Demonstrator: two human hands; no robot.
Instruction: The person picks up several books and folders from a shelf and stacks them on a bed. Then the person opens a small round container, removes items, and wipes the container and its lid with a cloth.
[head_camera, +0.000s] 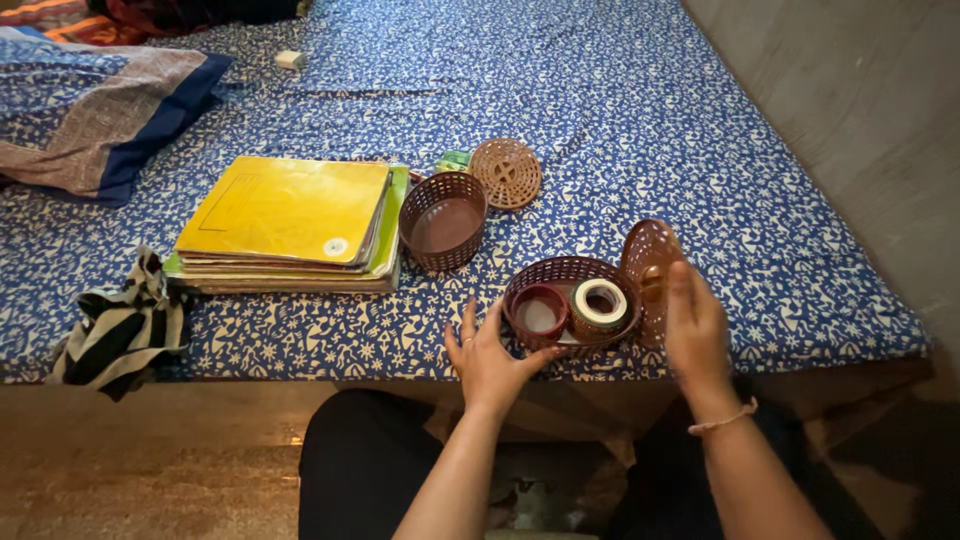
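Head view: left hand cups the near wall of a round brown basket at the bed's front edge, fingers spread, steadying it. Bangle stacks sit inside. Right hand holds the basket's lid upright beside the rim, fingers closed on it, keeping the mouth uncovered; a second open basket stands well apart by yellow folders.

Bare forearms, a thin pink thread bracelet on the right wrist, black trousers.
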